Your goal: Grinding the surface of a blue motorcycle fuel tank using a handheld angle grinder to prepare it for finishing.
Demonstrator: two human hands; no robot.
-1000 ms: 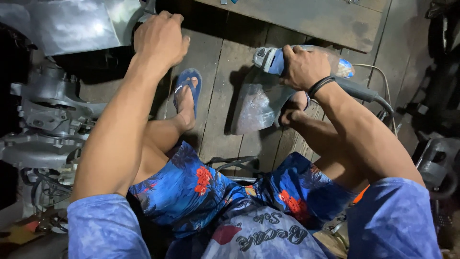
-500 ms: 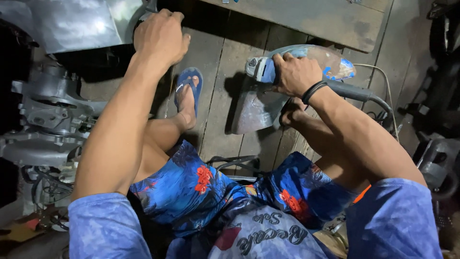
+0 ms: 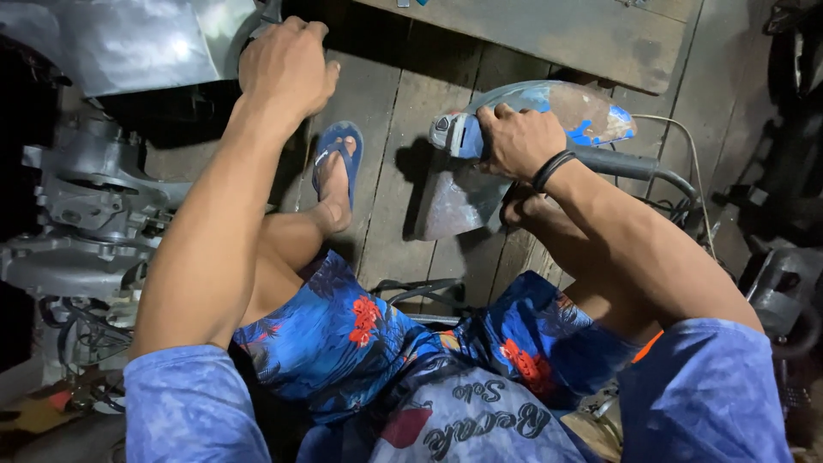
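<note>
Here, seated low on the plank floor (image 3: 403, 111), legs drawn up, one foot in a blue sandal (image 3: 339, 159). Right hand (image 3: 519, 141) wrapped shut around the body of an angle grinder (image 3: 549, 120), head end pointing left, grey side handle and cable trailing right; long axis runs roughly left to right across the view. Below and touching the grinder sits a dull metal plate (image 3: 450, 206), propped near the right foot; whether a disc meets it cannot be told. Left hand (image 3: 287, 69) closed over the edge of a curved silver sheet-metal panel (image 3: 129, 39), up and left, well apart from the grinder. Grey engine casting (image 3: 86, 214) lies beneath that panel. Grinder lies right of the panel; right hand alone has it, left is the nearer to the panel
</note>
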